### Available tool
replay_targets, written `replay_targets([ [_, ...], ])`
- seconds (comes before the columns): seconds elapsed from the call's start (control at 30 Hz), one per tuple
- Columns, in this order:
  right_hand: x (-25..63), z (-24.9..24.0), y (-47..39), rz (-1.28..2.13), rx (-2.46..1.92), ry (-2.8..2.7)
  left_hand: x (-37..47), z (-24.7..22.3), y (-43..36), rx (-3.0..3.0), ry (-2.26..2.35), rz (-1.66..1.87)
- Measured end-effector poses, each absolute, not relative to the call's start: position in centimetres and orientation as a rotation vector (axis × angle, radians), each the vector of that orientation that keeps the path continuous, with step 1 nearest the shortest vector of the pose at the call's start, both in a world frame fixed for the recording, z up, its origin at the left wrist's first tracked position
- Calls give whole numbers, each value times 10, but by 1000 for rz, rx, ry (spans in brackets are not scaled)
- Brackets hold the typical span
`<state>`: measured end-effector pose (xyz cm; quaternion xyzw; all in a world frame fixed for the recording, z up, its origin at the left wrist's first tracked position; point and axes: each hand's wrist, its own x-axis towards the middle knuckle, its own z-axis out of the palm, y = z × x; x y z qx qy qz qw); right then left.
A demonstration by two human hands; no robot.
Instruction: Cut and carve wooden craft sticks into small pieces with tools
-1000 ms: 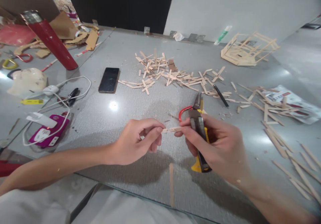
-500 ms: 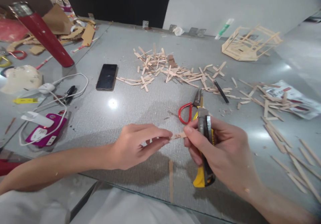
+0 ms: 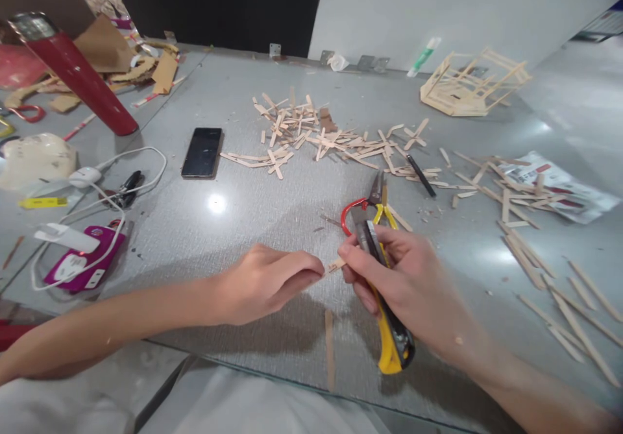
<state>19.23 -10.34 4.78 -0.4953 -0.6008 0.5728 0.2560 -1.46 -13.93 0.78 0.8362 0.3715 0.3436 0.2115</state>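
Note:
My right hand grips a yellow-and-black utility knife, its head pointing away from me. Between that hand's thumb and fingertips is also a short piece of wooden stick with dark marks at its free end. My left hand is pinched closed just left of that end; whether anything is between its fingertips is hidden. Beyond the right hand lie scissors with red handles and a tool with yellow handles. A single flat stick rests near the table's front edge.
Loose wooden sticks form a pile in the middle, with more sticks at right. A stick-built frame stands at the back right. A phone, a purple power adapter with white cable and a red cylinder occupy the left.
My left fingertips have drawn slightly away from the stick's end and closed together. My right hand has shifted left, and the knife now leans more to the left. The view has turned slightly.

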Motion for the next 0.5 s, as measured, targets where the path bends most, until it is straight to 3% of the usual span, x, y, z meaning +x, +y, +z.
replay_targets([
  [0.5,186,40,-101,1676,-1395,-1626,-16,7,-135,2923,921,817],
])
